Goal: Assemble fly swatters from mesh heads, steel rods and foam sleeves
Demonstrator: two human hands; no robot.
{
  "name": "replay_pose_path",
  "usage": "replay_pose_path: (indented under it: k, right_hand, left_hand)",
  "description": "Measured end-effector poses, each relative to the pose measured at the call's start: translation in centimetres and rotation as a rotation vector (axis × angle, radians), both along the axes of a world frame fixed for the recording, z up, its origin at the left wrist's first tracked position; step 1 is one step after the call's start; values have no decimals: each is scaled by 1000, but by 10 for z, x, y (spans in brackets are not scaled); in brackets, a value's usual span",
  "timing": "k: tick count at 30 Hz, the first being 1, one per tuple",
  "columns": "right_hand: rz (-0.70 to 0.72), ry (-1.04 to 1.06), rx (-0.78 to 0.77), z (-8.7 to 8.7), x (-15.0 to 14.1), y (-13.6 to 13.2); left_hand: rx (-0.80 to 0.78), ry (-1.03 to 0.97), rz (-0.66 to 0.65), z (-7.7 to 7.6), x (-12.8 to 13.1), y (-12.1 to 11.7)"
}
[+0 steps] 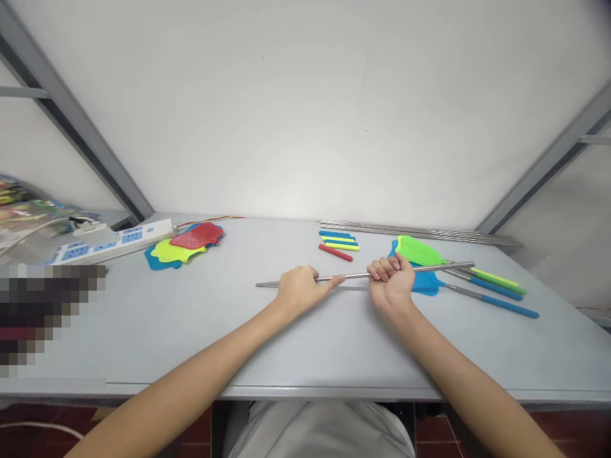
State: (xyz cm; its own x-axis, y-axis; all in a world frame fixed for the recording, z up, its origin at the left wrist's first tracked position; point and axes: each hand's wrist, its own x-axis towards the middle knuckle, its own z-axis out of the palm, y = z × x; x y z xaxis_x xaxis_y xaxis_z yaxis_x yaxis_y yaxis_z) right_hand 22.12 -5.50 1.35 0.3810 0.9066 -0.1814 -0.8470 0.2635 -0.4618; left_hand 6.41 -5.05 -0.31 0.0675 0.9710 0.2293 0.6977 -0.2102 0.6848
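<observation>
A thin metal rod [356, 275] runs left to right just above the grey table [191, 337]. My left hand [301, 288] is closed round its left part, index finger stretched along it. My right hand [392, 279] is wrapped round the rod further right, palm up. Behind my right hand lie assembled fly swatters [422, 254] with green and blue heads and blue and green handles [491, 298].
Coloured handle sleeves [338, 243] lie behind the rod, with a bundle of bare metal rods [420, 232] at the wall. Loose swatter heads [186, 245] in red, green and blue are stacked at left beside a white power strip [112, 245].
</observation>
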Motion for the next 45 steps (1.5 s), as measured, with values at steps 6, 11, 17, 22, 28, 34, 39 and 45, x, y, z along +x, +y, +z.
replay_pose_path:
  k: [6, 11, 17, 22, 28, 34, 39, 45]
  right_hand:
    - [-16, -34, 20, -9, 0, 3]
    - [-19, -47, 46, -10, 0, 2]
    - [-19, -39, 59, -11, -1, 2]
    - [-26, -18, 65, -12, -1, 3]
    - [-38, 3, 57, -14, 0, 4]
    - [-39, 18, 56, -17, -1, 5]
    - [-33, 21, 57, -18, -2, 5]
    - [-28, 3, 74, -18, -4, 3]
  left_hand:
    - [6, 30, -21, -7, 2, -1]
    - [27, 75, -49, -9, 1, 0]
    - [64, 110, -74, -11, 1, 1]
    - [80, 156, -95, -10, 1, 0]
    - [62, 265, -126, -8, 2, -1]
    - [41, 412, -167, -5, 0, -1]
    - [41, 507, -182, -3, -1, -1]
    - [43, 567, -206, -4, 1, -4]
